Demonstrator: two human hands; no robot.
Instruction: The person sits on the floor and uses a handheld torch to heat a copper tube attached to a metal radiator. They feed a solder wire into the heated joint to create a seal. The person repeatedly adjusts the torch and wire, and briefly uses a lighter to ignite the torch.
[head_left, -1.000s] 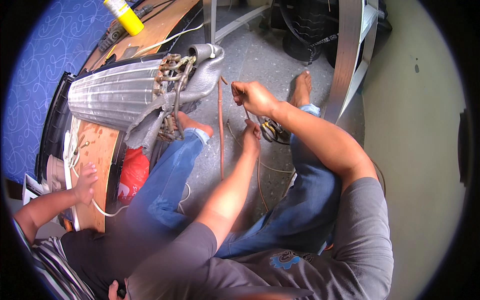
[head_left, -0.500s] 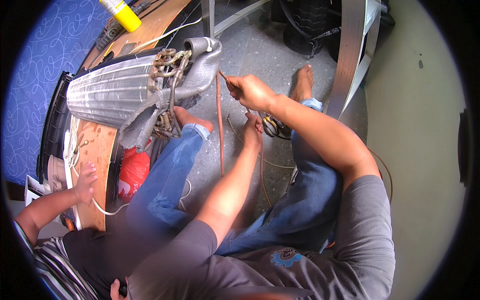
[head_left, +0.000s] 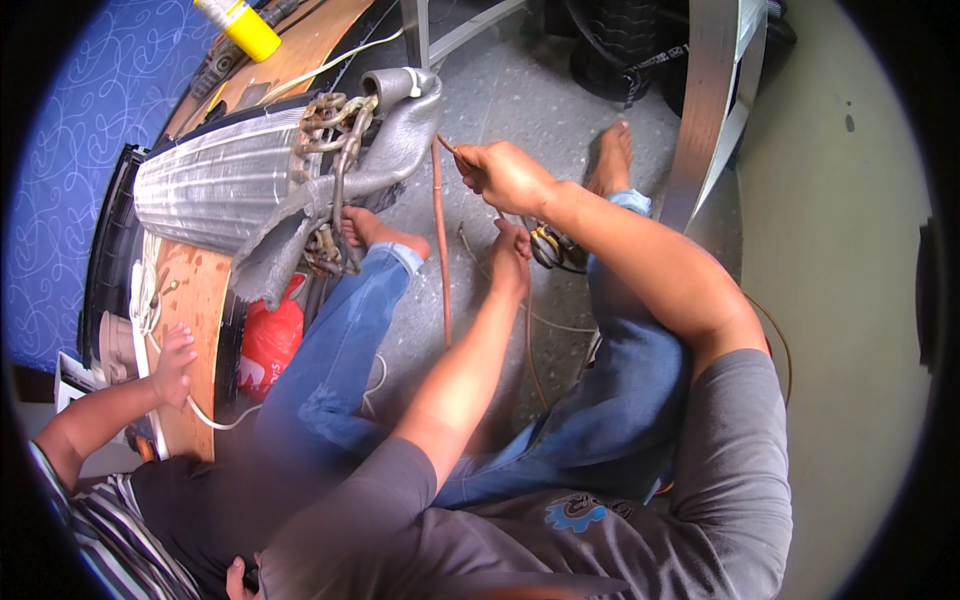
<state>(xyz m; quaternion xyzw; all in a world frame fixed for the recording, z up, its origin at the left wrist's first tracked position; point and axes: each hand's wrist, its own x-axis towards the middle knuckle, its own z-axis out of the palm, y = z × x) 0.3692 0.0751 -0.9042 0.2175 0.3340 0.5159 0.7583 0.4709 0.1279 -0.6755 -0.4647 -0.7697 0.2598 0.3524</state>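
Observation:
My right hand [head_left: 505, 175] is closed on a thin copper tube [head_left: 532, 365], whose short bent end sticks out left of the fingers. Below it, my left hand [head_left: 510, 250] grips that tube, which trails down to the floor. Just left of both stands a thicker reddish copper pipe [head_left: 440, 255]. A finned metal coil [head_left: 215, 180] lies at the left, with bent pipe ends [head_left: 340, 135] and torn grey foam insulation [head_left: 265, 250]. Yellow-black tools [head_left: 547, 243], partly hidden, sit behind my hands.
A co-worker's hand [head_left: 172, 365] rests at a wooden board [head_left: 195, 420] beside white cables and a red bag [head_left: 270, 345]. A yellow canister [head_left: 240, 25] lies at top left. An aluminium ladder [head_left: 697, 120] and black bags [head_left: 615, 45] are upper right; a pale wall [head_left: 830, 350] is right.
Both hands appear slightly higher in view, along with the coil and my foot. The tube's bent end now meets my right fingertips more continuously. The co-worker's hand has barely moved.

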